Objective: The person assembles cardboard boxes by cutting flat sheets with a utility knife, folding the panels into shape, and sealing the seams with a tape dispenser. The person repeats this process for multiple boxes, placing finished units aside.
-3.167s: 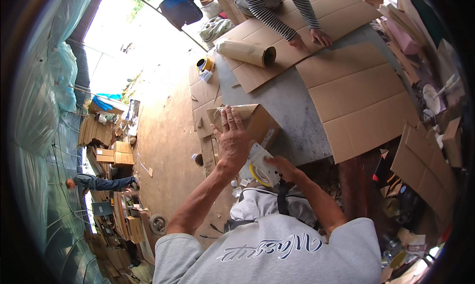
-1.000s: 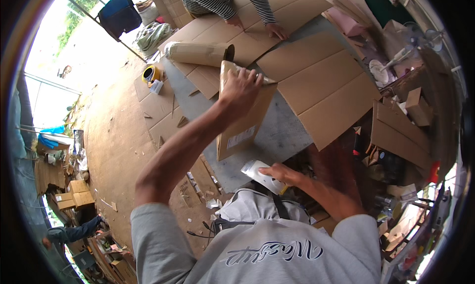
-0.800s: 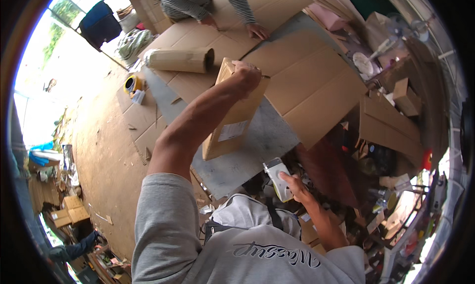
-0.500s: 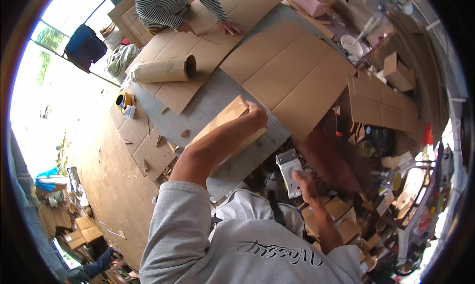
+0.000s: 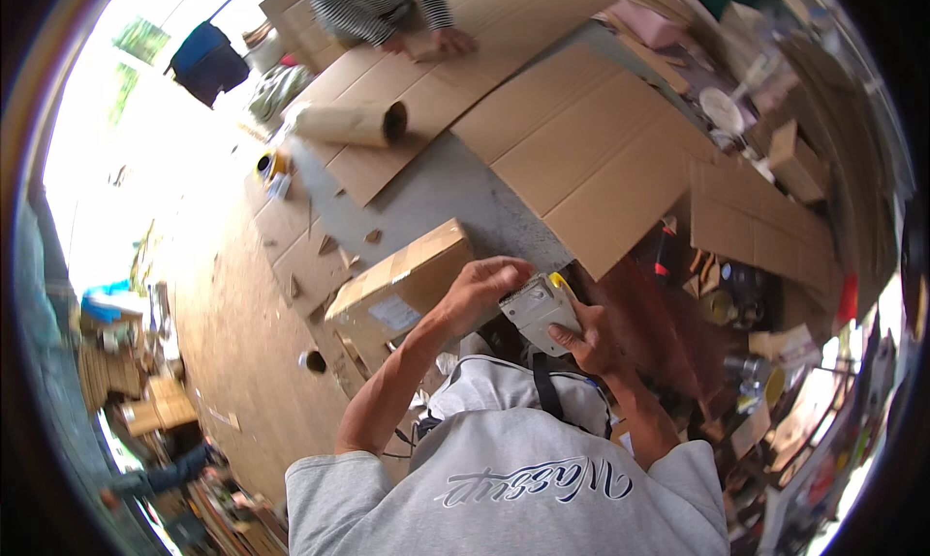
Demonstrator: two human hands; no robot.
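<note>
My right hand (image 5: 593, 343) is wrapped around a white hand-held tape dispenser (image 5: 539, 314) with a bit of yellow at its far edge. My left hand (image 5: 486, 290) is at the dispenser's left end, thumb and fingers drawn together there; what they pinch, if anything, is too small to see. A closed cardboard box (image 5: 412, 275) with tape along its top and a white label on its side stands just left of my left hand, apart from it.
Flat cardboard sheets (image 5: 581, 159) cover much of the grey tabletop (image 5: 426, 183). On the far left lies a cardboard tube (image 5: 339, 122). Beyond, a person in a striped sleeve (image 5: 433, 4) rests both hands on cardboard. A jumble of scraps and tools lies at right.
My left hand has let go of the box and drawn back to the dispenser. My right hand has raised the dispenser up and leftward. The view has shifted slightly.
</note>
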